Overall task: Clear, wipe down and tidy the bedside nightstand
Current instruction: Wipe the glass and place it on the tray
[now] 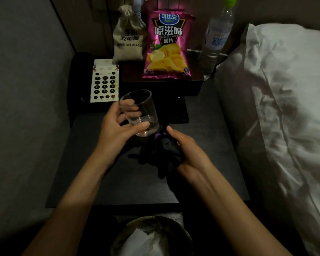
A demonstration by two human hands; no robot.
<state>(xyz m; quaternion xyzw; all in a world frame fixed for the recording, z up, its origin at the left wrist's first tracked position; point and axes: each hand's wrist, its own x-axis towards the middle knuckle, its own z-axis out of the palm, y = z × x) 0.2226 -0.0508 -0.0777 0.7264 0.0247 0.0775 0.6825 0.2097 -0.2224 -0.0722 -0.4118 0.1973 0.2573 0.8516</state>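
Observation:
My left hand [116, 124] grips a clear empty drinking glass [139, 112], tilted, above the dark nightstand top [103, 174]. Just to its right my right hand [187, 154] is closed around a bunched dark cloth [166, 152] that hangs down onto the nightstand. The glass base is close to the cloth; I cannot tell whether they touch.
At the back stand a pink chip bag [169, 47], a beige drawstring pouch [128, 37] and a clear water bottle [216, 39]. A black telephone [104, 84] sits back left. White bedding [277, 100] lies right. A bin with white paper [151, 237] is below the front edge.

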